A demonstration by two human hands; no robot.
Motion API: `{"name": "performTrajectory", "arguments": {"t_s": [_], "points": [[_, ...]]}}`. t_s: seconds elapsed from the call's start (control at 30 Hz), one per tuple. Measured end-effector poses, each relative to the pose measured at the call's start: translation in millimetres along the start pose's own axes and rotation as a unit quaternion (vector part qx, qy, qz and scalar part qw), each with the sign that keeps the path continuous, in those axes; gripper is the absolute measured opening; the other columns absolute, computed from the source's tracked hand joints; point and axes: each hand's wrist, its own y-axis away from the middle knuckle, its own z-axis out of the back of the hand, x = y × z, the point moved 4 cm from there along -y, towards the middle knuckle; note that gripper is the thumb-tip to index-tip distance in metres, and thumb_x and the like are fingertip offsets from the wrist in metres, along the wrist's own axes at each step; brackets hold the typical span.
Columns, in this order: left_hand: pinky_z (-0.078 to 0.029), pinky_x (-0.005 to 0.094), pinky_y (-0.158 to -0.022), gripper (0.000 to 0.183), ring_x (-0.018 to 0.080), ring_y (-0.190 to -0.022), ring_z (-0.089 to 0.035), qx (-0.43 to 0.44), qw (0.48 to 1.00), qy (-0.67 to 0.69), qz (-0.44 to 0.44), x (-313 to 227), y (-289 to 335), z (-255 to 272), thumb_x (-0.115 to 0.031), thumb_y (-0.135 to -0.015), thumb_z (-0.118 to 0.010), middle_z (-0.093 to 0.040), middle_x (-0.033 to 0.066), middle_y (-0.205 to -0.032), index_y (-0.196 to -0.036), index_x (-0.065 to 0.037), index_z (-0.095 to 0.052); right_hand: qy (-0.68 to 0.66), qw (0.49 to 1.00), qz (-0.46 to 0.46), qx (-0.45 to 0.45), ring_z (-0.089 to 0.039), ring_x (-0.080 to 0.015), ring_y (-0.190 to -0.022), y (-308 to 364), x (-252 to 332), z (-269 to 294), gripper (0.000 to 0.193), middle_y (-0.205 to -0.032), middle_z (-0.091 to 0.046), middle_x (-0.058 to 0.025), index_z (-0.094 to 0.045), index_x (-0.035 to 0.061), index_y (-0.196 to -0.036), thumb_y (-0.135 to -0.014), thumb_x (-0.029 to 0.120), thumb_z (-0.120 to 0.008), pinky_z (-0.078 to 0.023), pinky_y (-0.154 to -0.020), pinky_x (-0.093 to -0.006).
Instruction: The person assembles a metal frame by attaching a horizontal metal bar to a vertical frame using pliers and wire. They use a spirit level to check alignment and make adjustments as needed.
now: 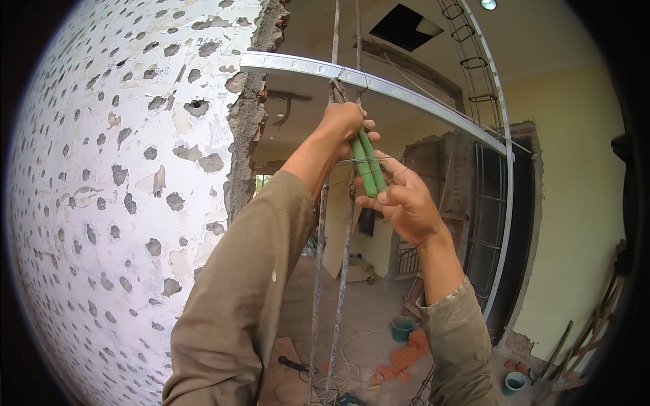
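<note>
A pair of pincers with green handles (pixel 367 166) points upward, its dark jaws close under a galvanized metal channel (pixel 298 65). My left hand (pixel 344 122) is closed around the upper part of the tool, just below the jaws. Lower down, my right hand (pixel 408 203) has its thumb and fingers closed at the ends of the handles. Thin wires (pixel 389 160) cross the handles between my hands. Two rusty rebars (pixel 347 260) run vertically behind the tool and past the channel. My fingers partly hide the tool's middle.
At left stands a white wall (pixel 135 203) pitted with chipped spots, its edge broken to brick. A vertical metal channel (pixel 502 223) and a rebar cage (pixel 474 61) rise at right. On the floor below are a green bucket (pixel 402 329), orange rubble (pixel 406 355) and cables.
</note>
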Motion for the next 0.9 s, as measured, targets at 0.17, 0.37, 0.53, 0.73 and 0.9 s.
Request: {"name": "performTrajectory", "arguments": {"t_s": [0.17,0.37,0.53,0.73,0.9], "points": [[-0.058,0.0422,-0.059,0.023,0.0236,-0.066,-0.064,-0.056,0.998,-0.039,-0.011,-1,3,-4,-0.011,-0.099,-0.038,-0.059,0.0125,-0.089,-0.111,0.003,-0.051,0.235,0.972,0.027,0.000,-0.058,-0.0136,-0.101,4,18,-6,0.070,-0.113,-0.061,-0.0057,-0.043,-0.0109,-0.145,-0.078,0.002,-0.056,-0.049,-0.091,-0.0308],[-0.056,0.0391,-0.055,0.028,0.0242,-0.064,-0.064,-0.099,0.995,-0.014,-0.006,-1,-6,-13,-0.012,-0.100,-0.041,-0.061,0.0164,-0.093,-0.117,0.008,-0.050,0.483,0.866,0.067,-0.110,-0.067,-0.0309,-0.082,1,24,-23,0.056,-0.093,-0.069,-0.0213,-0.048,-0.0121,-0.137,-0.084,0.005,-0.054,-0.054,-0.081,-0.0378],[-0.059,0.0405,-0.059,0.031,0.0262,-0.078,-0.067,-0.090,0.995,-0.050,-0.003,4,-16,-17,-0.017,-0.101,-0.043,-0.060,0.0170,-0.097,-0.118,0.008,-0.052,0.619,0.749,0.056,-0.230,-0.066,-0.0521,-0.094,-1,27,-40,0.028,-0.093,-0.069,-0.0326,-0.060,-0.0086,-0.110,-0.090,0.008,-0.051,-0.052,-0.085,-0.0552],[-0.057,0.0498,-0.089,0.075,0.0306,-0.096,-0.068,0.078,0.964,-0.253,-0.003,-24,-4,13,-0.055,-0.093,-0.067,-0.063,0.0215,-0.105,-0.130,0.008,-0.050,0.535,0.817,0.018,-0.213,-0.071,-0.0353,-0.077,-16,23,-32,0.028,-0.081,-0.070,-0.0217,-0.061,-0.0066,-0.102,-0.101,0.020,-0.054,-0.057,-0.066,-0.0447],[-0.051,0.0514,-0.104,0.086,0.0358,-0.113,-0.062,0.137,0.972,-0.191,0.014,-26,6,36,-0.056,-0.093,-0.068,-0.053,0.0332,-0.130,-0.143,0.009,-0.042,-0.117,0.983,-0.120,-0.075,-0.059,-0.0095,-0.062,-21,-7,-1,0.032,-0.079,-0.065,-0.0058,-0.060,-0.0005,-0.108,-0.105,0.031,-0.055,-0.048,-0.050,-0.0219]]}}
